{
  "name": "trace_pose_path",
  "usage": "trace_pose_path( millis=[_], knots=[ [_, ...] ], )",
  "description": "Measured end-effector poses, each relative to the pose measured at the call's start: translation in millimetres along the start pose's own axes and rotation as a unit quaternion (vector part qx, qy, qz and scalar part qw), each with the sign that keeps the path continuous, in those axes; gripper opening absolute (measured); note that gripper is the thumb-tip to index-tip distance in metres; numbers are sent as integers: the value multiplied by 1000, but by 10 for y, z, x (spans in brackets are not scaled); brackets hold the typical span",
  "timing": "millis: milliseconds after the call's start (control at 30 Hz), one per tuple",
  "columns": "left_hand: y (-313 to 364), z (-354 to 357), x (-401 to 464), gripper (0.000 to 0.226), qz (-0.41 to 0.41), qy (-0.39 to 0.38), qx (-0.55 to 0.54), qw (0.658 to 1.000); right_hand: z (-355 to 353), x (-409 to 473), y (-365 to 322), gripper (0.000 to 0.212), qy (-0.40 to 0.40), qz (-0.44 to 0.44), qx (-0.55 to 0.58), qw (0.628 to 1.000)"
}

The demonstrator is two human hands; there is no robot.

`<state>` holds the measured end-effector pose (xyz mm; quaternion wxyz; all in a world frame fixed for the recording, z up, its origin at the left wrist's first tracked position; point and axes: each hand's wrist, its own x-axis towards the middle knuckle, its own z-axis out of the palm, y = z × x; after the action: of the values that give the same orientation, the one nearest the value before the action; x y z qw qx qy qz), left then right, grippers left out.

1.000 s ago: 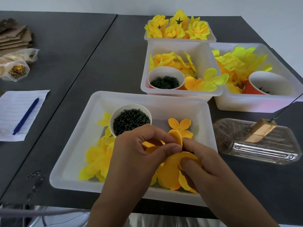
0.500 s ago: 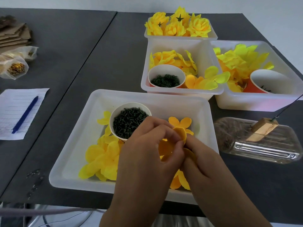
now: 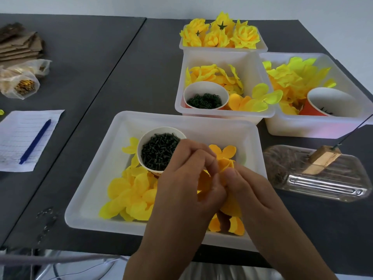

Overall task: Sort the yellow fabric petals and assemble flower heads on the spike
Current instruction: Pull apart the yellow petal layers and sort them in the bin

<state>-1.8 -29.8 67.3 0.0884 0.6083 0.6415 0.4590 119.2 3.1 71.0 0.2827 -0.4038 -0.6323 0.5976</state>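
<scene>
Here, left hand (image 3: 187, 178) and right hand (image 3: 250, 188) fingers pinching an orange petal (image 3: 225, 164) above the near tray (image 3: 96, 190).

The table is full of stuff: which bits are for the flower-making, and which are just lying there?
In use:
left hand and right hand pinching an orange fabric petal piece
white plastic tray of loose yellow petals
wooden block with thin metal spike

Lying about:
blue pen on lined paper sheet
brown cardboard stack

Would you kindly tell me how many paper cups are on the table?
3: one with dark pins in the near tray, one in the middle tray, one orange-sided in the right tray. Others may hide under petals.
</scene>
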Motion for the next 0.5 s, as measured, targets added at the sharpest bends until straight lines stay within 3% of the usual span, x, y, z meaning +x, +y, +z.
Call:
trace_pose_path(
  millis=[200,367,500],
  knots=[
    [-8,64,-50,5,-11,39,-27,999,-59,45,30,49,75,17,-99,992],
    [-19,132,-84,3,19,104,61,992,-1,38,28,43,138,-39,-128,981],
    [9,155,-110,6,16,131,62,989,-15,59,59,41,164,-60,-127,976]
  ],
)
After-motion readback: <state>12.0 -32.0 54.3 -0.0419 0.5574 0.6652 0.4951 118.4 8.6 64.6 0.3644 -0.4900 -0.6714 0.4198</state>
